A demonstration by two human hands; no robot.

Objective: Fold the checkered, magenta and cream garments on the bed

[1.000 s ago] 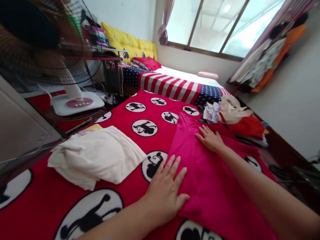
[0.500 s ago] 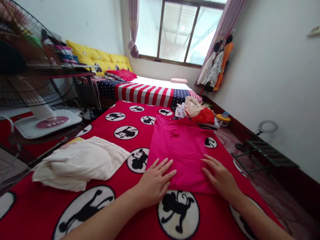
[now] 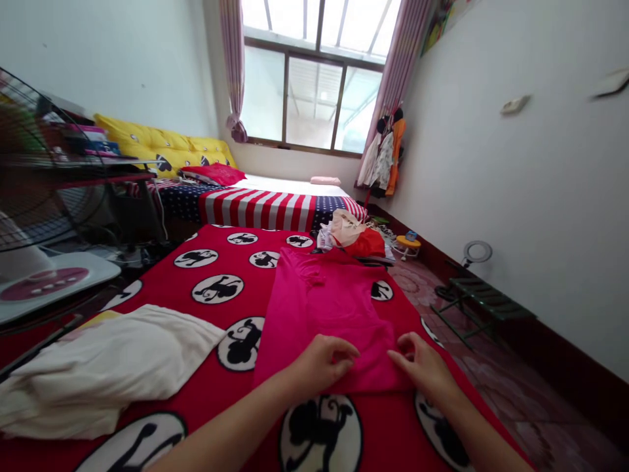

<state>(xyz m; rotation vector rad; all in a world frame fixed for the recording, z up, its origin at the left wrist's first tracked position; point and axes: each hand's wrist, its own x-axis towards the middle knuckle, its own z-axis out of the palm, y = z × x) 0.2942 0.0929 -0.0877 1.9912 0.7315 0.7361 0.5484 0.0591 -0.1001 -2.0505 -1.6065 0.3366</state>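
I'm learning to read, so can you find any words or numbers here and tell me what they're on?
No word, brand or number can be read here.
Pink shirt: no writing shows.
Monkey blanket: only pictures show.
Fan base: buttons, but any marks are too small to read.
Books: too small and blurred to read.

Head-worn camera, single view; faces forward and down; left hand (image 3: 322, 360) and right hand (image 3: 425, 364) close below; window (image 3: 312, 98) far ahead.
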